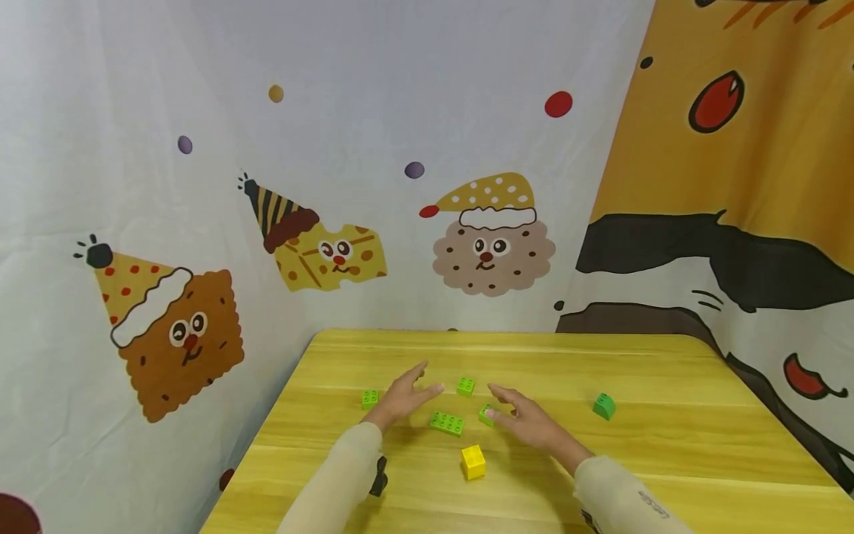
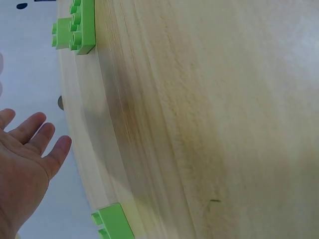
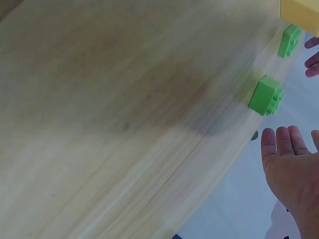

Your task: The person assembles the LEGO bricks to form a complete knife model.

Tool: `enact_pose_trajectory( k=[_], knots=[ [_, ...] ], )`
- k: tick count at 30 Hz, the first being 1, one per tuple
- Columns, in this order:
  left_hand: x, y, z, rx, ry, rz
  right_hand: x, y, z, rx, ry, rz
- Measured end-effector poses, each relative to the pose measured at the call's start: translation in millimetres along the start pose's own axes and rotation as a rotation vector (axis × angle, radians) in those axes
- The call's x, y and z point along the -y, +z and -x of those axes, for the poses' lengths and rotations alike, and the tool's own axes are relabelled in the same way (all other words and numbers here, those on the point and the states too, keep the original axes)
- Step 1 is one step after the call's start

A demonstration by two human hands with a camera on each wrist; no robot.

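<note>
Head view: left grip (image 1: 401,397) and right grip (image 1: 531,424), spread, flank the long green brick (image 1: 446,423).

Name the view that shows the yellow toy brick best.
The head view: it shows the yellow toy brick whole, nothing covering it. The right wrist view catches only part, cut off at the top-right corner; the left wrist view shows none of it.

Blocks (image 1: 446,423) on the table (image 1: 700,430), one right of the right hand (image 1: 530,425).

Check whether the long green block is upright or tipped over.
Upright: the long green block sits flat on the table, studs showing along its top.
</note>
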State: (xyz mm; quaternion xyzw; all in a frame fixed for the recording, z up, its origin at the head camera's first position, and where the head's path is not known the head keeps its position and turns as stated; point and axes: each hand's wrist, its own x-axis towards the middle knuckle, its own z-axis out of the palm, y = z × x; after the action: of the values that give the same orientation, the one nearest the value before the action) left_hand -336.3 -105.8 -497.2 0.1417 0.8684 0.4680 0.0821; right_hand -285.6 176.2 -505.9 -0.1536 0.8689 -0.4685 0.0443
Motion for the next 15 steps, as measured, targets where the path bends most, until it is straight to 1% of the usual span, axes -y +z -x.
enact_pose_trajectory(
  k=[6,15],
  knots=[
    [3.1,0.6,-0.5,0.011,-0.011,0.029,2,3,4,0.056,-0.031,-0.027],
    [3.0,0.8,2.2,0.030,-0.039,0.055,6,8,11,0.153,-0.042,-0.050]
  ],
)
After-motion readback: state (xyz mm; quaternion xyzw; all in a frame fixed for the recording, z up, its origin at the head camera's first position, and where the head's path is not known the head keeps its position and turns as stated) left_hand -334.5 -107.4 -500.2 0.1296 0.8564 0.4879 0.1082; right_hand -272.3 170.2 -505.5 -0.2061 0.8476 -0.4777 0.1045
